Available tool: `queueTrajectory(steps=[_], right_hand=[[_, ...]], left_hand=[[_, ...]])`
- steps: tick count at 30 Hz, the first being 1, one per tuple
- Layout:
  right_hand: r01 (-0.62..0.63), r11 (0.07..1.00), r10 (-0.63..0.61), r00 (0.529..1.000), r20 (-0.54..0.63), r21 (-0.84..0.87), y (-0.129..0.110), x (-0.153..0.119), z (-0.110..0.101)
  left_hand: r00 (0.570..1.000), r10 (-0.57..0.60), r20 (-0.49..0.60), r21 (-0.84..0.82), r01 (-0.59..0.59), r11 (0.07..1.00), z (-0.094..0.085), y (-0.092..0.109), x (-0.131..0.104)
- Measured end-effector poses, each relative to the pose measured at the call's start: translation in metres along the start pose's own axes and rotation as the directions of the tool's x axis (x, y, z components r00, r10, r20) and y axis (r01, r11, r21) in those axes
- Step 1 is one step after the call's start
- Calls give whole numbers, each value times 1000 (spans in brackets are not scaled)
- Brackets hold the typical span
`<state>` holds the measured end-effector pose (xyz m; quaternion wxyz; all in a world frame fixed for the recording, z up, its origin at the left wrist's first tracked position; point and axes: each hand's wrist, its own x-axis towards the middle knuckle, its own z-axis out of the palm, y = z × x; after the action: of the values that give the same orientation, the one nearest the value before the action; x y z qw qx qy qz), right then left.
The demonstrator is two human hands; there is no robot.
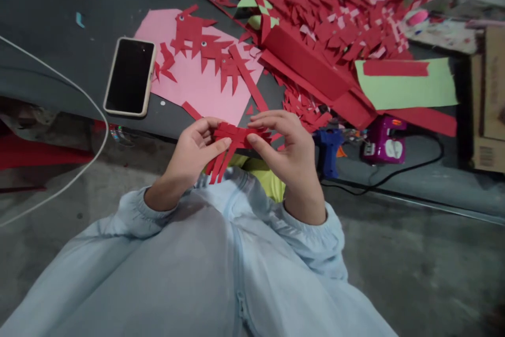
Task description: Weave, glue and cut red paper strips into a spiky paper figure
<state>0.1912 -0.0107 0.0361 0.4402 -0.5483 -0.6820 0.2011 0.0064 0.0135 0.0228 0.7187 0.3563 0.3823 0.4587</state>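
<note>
Between my hands, just in front of the table's near edge, is a piece of woven red paper strips with loose strip ends hanging down. My left hand pinches its left side, thumb on top. On its right side my right hand holds it between thumb and fingers. Beyond them a pink paper sheet carries several red paper shapes, some with small round eyes. A red paper strip lies across the sheet's right part.
A phone lies left of the pink sheet. Piled red paper pieces and folded red paper fill the back right. Green paper, a purple device and a blue tool are at right. A white cable crosses the left.
</note>
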Motion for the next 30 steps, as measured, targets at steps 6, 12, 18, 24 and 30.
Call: queueTrajectory(steps=[6,12,18,24,30], right_hand=[[-53,998,52,998,30,19,3,-30,-8],[-124,992,125,991,50,-23,10,-58,-18],[-260,965,260,966,-12,-28,13,-75,-23],[-312,950,311,949,-58,-15,18,-80,-22],[-313,950,313,949,-41,-6,21,-79,-23]], left_hand=[[987,-127,102,93,118,989,5,-25,-16],[963,-227,149,314,171,934,5,-52,-22],[955,-261,138,349,200,916,12,-63,-22],[942,-296,161,317,235,919,16,-67,-22],[896,-384,223,342,297,891,14,-67,-22]])
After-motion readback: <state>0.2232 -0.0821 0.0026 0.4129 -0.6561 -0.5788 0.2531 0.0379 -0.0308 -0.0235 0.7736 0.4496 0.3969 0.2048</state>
